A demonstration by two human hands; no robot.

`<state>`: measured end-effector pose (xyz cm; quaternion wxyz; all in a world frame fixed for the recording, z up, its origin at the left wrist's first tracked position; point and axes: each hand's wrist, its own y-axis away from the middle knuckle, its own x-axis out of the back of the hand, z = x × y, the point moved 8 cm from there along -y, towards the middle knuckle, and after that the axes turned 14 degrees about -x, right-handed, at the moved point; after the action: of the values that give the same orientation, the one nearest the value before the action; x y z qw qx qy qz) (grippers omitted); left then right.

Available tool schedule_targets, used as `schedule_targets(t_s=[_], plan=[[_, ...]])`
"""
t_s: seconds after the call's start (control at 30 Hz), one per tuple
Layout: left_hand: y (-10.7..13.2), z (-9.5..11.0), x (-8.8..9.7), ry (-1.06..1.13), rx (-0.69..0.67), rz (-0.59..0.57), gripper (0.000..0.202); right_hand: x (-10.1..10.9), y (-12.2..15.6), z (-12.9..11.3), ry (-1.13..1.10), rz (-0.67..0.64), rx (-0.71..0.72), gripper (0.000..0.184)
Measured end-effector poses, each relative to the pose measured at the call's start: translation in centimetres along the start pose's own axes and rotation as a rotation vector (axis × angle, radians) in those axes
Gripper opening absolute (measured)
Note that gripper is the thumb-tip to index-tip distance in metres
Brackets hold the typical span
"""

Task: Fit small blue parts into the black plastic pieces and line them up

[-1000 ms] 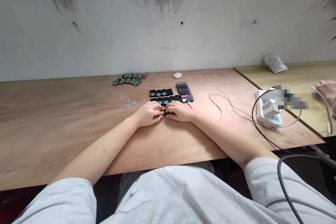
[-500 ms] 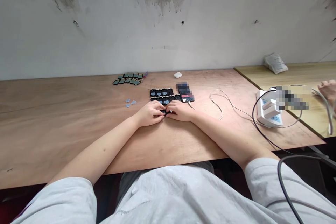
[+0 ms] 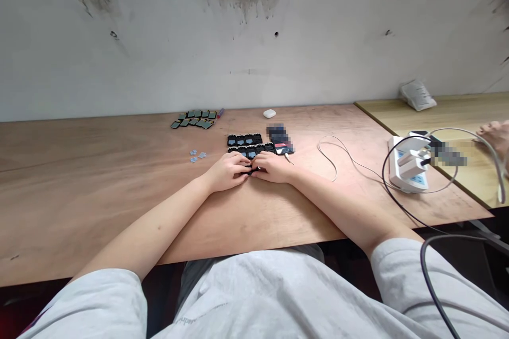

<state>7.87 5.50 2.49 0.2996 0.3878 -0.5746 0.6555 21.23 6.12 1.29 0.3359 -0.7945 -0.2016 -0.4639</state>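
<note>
Head view: left hand (image 3: 228, 172) and right hand (image 3: 272, 168) pinch a small black part (image 3: 254, 170), left of and nearer than the phone (image 3: 277, 136); blue pieces (image 3: 202, 155) lie farther left.

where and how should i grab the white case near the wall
The white case is probably best pinched by its left and right ends, coming from above and the near side. It lies flat, longer across than deep, with rounded ends that nothing touches, while the wall rises behind it.
</note>
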Motion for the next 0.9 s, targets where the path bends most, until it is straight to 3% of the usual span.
schedule_targets(t_s=[0.23, 0.4, 0.53, 0.63, 0.73, 0.9], plan=[[0.3, -0.4, -0.1, -0.018, 0.018, -0.02, 0.025, 0.1, 0.1, -0.2, -0.013, 0.021, -0.004, 0.01], [0.1, 0.1, 0.3, -0.071, -0.029, 0.014, 0.03, 0.8, 0.2, 0.6, -0.173, 0.133, -0.107, 0.013], [0.2, -0.3, 1.1, -0.126, 0.007, 0.08, 0.025, 1.6, 0.4, 0.7, -0.216, 0.216, -0.079, 0.012], [1.4, -2.5, 2.6, -0.255, 0.187, 0.189, 0.024, 2.0, 0.5, 0.7, -0.157, 0.271, -0.068, 0.028], [3.9, -5.9, 4.1, -0.41, 0.458, 0.275, 0.026, 1.7, 0.5, 0.6, -0.074, 0.252, -0.047, 0.028], [6.9, -11.2, 4.0, -0.485, 0.806, 0.1, 0.03, 0.7, 0.5, 0.0, 0.001, 0.161, -0.008, 0.015]])
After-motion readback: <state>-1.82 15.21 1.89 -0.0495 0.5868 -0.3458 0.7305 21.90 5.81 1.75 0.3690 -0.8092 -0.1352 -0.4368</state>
